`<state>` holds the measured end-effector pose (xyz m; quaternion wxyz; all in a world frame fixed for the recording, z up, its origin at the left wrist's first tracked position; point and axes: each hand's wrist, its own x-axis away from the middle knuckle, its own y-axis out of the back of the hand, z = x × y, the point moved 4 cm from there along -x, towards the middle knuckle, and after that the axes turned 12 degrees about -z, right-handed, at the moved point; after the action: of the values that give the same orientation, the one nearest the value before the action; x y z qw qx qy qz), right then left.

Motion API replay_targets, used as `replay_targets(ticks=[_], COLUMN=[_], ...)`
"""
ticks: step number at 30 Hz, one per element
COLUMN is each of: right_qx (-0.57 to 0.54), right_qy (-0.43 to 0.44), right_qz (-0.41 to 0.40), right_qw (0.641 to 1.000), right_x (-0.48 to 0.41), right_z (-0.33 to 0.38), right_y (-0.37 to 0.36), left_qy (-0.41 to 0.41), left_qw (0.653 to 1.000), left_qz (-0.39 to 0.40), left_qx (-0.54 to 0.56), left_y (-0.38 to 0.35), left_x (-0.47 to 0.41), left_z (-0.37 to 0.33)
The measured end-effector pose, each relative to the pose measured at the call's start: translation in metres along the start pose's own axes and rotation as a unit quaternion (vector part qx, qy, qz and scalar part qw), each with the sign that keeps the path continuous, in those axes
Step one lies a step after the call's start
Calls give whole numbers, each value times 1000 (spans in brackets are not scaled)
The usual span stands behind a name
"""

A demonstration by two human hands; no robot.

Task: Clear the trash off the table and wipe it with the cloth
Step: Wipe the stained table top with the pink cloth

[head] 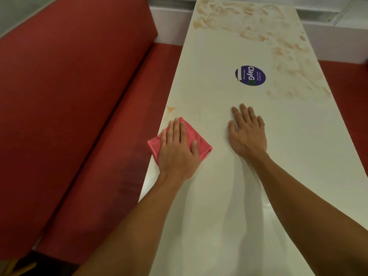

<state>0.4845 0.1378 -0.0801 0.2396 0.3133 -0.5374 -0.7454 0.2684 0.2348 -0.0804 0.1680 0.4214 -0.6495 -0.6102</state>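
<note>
I see the left hand [177, 148] flat on the pink cloth [205, 145], fingers straight and close together, thumb out to the side, pressing it onto the bench [199, 216] right at the left edge, with one corner of the cloth hanging past it. The right hand [248, 134] is beside it, well apart from the cloth, palm down with fingers spread on the bare surface. Just ahead of the cloth is a small orange smear [170, 109]. Further out there's a round purple sticker [250, 75], and beyond it brownish smears [278, 40] across the far end and right side. A red padded seat [69, 96] runs along the left.
</note>
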Motion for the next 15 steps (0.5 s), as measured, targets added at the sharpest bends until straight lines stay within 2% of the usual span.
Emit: replay_targets(ticks=[6, 10, 15], right_qx=[-9, -9, -4], right_qy=[-3, -5, -8], right_qz=[-1, 0, -1], right_qw=[1000, 1000, 1000], right_x=[-1, 1, 1], right_z=[1, 0, 4], right_y=[1, 3, 3], left_qy=[-1, -10, -15], left_qw=[999, 1000, 1000], left_qz=[31, -6, 10], left_qx=[-32, -10, 0], left_y=[-17, -1, 6], left_x=[-57, -6, 6], left_z=[3, -1, 1])
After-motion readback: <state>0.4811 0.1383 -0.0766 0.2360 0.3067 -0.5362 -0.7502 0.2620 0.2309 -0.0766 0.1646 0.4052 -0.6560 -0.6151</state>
